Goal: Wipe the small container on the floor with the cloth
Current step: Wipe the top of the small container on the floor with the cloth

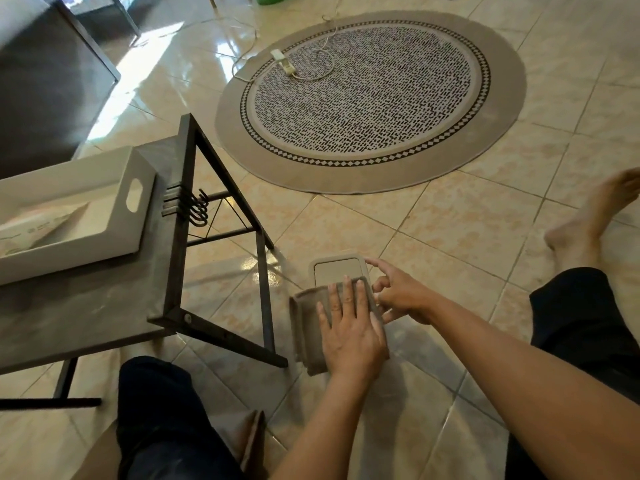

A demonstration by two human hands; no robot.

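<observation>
On the tiled floor (433, 230) between your legs sits the container (337, 270), a small beige box with rounded corners, just right of the table (104, 306) leg. Your left hand (349, 327) lies flat on the cloth (308, 327), fingers straight and slightly spread, pressing it down over the container's near end; it grips nothing. The folded cloth hangs over the near and left edges, leaving the far half of the lid bare. Your right hand (398, 294) stands at the container's right edge, fingers loosely curled and parted, the index fingertip reaching the far right corner; whether it truly holds the rim you cannot tell. On the table a white tray (138, 202) holds a packet (38, 226) with print too blurred to read. Four black hooks (197, 209) jut from the table's side toward the container. Bare tiles lie open beyond and to the right of the container, up to the round rug (370, 98), which carries a power strip (283, 61) with its cable. Your bare foot (588, 216) rests well to the right.
</observation>
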